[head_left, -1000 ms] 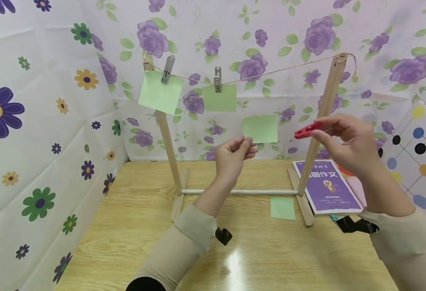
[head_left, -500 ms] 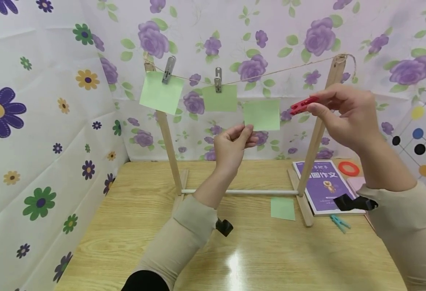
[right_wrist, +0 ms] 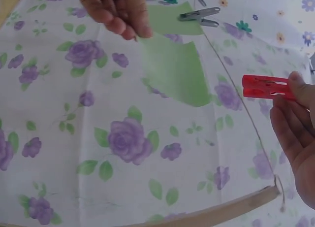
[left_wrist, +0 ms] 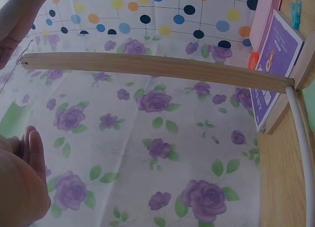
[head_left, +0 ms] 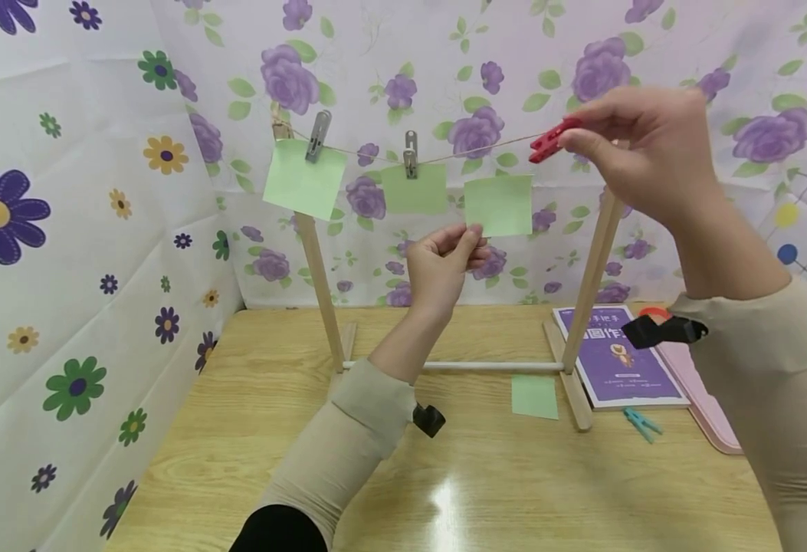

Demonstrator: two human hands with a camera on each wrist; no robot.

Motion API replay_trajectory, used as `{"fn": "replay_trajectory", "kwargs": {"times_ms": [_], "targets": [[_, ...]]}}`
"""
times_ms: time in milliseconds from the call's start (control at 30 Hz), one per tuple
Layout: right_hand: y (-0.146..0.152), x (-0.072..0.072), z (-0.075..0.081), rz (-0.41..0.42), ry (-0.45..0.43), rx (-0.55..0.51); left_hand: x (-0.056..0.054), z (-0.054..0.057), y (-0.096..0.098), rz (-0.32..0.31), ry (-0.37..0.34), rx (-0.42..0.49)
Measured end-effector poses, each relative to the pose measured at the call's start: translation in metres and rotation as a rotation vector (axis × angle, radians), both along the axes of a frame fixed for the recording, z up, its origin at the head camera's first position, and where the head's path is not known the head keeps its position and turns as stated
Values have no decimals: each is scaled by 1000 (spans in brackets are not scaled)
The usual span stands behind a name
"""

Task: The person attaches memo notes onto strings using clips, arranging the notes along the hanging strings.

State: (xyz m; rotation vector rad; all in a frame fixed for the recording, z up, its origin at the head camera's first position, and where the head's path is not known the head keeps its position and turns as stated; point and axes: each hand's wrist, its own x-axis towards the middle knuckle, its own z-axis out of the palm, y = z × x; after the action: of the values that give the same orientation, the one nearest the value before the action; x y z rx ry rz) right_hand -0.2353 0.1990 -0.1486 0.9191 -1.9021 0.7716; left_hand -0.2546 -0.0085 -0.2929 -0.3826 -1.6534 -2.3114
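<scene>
My left hand (head_left: 439, 264) pinches a green sticky note (head_left: 500, 205) by its lower left corner, just below the string (head_left: 460, 154). Up and to the right of that note, my right hand (head_left: 651, 146) holds a red clothespin (head_left: 552, 141) between thumb and fingers, its nose pointing left and overlapping the string in the head view. In the right wrist view the clothespin (right_wrist: 266, 86) is apart from the string. Two more green notes, one on the left (head_left: 305, 180) and one in the middle (head_left: 414, 189), hang from the string under metal clips (head_left: 411, 155).
The string runs between two wooden posts (head_left: 320, 291) joined by a white rod (head_left: 489, 366). On the table (head_left: 237, 460) lie another green note (head_left: 535, 396), a purple book (head_left: 627, 368), a blue clothespin (head_left: 643, 424) and a pink flat item (head_left: 710, 406).
My left hand has raised the note toward the string. My right hand has lifted the red clothespin up and slightly left, to string height.
</scene>
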Motion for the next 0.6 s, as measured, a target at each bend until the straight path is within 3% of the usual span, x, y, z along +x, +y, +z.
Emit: {"fn": "replay_trajectory", "kwargs": {"times_ms": [233,600], "targets": [[-17,-4,22,-111,-92,25,-1,0,1,-10,-1,12],[-28,-11,35,-125,-76,139,-2,2,1,-8,0,20]]}}
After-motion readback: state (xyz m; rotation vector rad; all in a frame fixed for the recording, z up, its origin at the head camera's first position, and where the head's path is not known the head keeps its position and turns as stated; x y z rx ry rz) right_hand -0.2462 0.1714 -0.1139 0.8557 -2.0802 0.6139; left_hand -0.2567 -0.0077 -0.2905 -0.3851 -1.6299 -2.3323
